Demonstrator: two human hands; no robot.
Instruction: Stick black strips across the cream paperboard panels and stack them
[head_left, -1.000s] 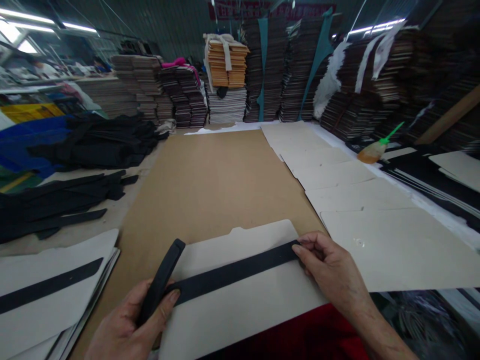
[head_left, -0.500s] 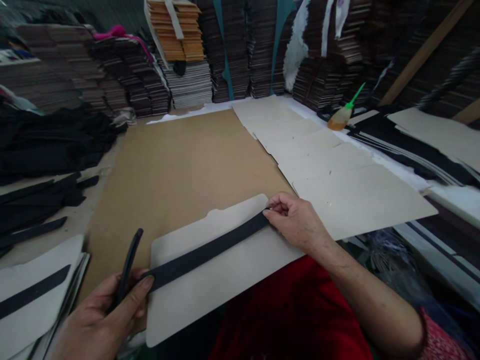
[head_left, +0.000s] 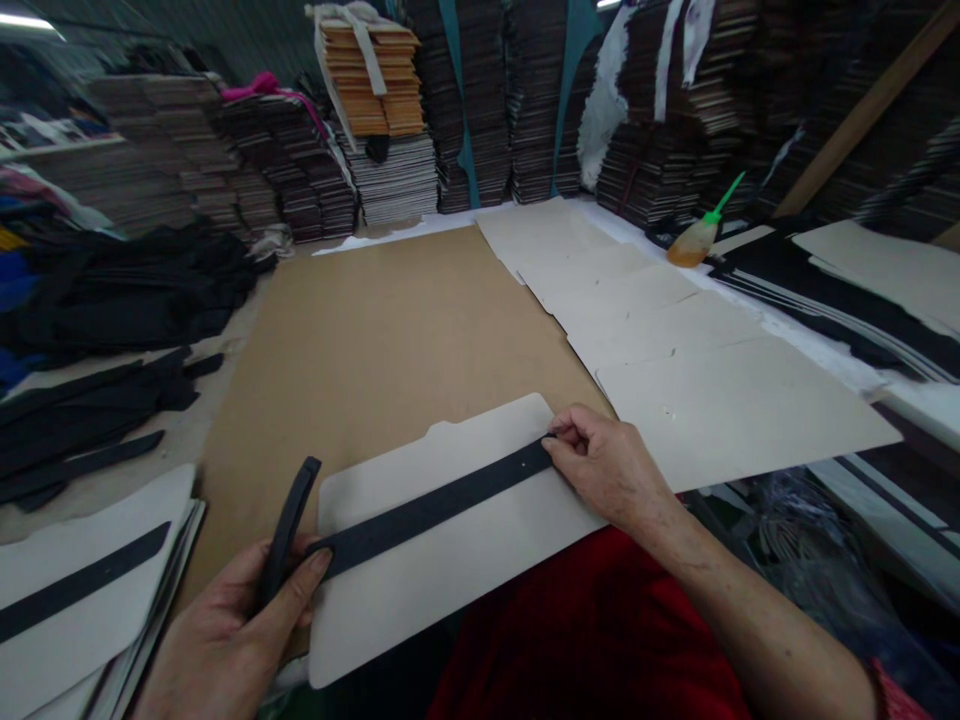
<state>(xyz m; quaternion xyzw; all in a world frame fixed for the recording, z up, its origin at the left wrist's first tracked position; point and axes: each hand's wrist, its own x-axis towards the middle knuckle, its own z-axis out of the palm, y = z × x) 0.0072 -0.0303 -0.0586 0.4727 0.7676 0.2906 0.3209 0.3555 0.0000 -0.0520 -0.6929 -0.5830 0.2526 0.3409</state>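
Observation:
A black strip (head_left: 442, 503) lies lengthwise across a pale board (head_left: 450, 570) at the near edge of the table. Its left end is pinched between the thumb and fingers of my left hand (head_left: 247, 615). Further black strips (head_left: 289, 525) are tucked in that same hand, one end sticking up above the fingers. My right hand (head_left: 607, 460) pinches the other end of the strip near the board's right edge. The strip looks straight and flat against the board. Most of my left fingers are hidden behind the strips.
Left of me is a stack of pale boards (head_left: 97, 590), the top one with a black strip. Beyond it lie loose black strips (head_left: 97, 420) and dark fabric (head_left: 135, 290). Pale sheets (head_left: 720, 400) overlap on the brown board (head_left: 390, 330). A green-tipped bottle (head_left: 694, 240) stands back right.
The strip, slightly bowed before, now lies straighter and flatter on the board. Both hands keep their pinch on its ends. The whole view has shifted slightly.

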